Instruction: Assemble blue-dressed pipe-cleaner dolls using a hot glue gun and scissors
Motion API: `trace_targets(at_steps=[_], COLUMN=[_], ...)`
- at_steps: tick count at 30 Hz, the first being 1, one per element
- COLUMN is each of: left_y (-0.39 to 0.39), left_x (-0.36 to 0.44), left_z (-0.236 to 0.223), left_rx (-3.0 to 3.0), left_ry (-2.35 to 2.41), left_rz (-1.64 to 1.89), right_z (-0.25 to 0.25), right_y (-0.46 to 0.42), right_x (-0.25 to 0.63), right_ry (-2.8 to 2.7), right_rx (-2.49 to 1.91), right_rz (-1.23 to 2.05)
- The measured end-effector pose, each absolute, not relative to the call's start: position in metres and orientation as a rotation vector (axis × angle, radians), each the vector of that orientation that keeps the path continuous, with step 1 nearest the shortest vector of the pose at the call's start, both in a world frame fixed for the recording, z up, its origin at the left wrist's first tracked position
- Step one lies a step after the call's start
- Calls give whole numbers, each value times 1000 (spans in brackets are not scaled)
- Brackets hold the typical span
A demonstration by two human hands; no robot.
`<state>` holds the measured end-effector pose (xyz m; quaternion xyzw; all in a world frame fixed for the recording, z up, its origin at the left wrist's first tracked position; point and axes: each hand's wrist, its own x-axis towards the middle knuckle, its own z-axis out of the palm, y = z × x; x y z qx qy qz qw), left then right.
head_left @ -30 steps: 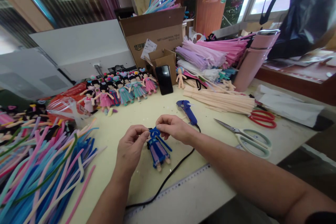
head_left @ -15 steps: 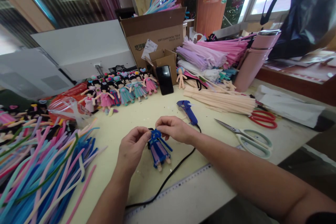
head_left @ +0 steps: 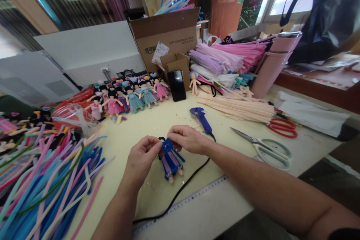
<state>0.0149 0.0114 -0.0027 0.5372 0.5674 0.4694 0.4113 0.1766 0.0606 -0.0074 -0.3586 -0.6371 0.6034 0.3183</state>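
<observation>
Blue stem [head_left: 168, 144], at eight o'clock from glue gun [head_left: 201, 119], pinched by left hand [head_left: 143, 155] and right hand [head_left: 189, 139]; drawn from open loops into tighter coil over doll [head_left: 172, 165], apparently nearer settled shape.

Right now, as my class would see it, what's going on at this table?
A person's left hand and right hand pinch a curled blue fuzzy stem over a small doll in a blue-and-purple skirt. A blue glue gun lies just beyond the right hand, pale-handled scissors off to the right, and more dolls farther back.
</observation>
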Motion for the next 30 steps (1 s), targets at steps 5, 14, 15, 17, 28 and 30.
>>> trace_targets(at_steps=[5, 14, 15, 17, 28, 30], left_y=[11, 10, 10, 10, 9, 9], left_x=[15, 17, 17, 17, 19, 19], left_z=[-2, 1, 1, 1, 1, 1], left_rx=[1353, 1374, 1364, 1338, 1329, 1332], left_ry=[1437, 1406, 1405, 1403, 1443, 1454], left_rz=[1162, 1125, 1126, 1130, 1107, 1107], right_z=[-7, -13, -15, -17, -16, -17], right_y=[61, 62, 63, 63, 60, 61], right_x=[178, 177, 176, 176, 176, 176], right_ry=[-1650, -1637, -1637, -1644, -1694, -1711], right_rx=[-937, -902, -898, -888, -874, -863], right_rz=[1651, 1533, 1521, 1494, 1482, 1469])
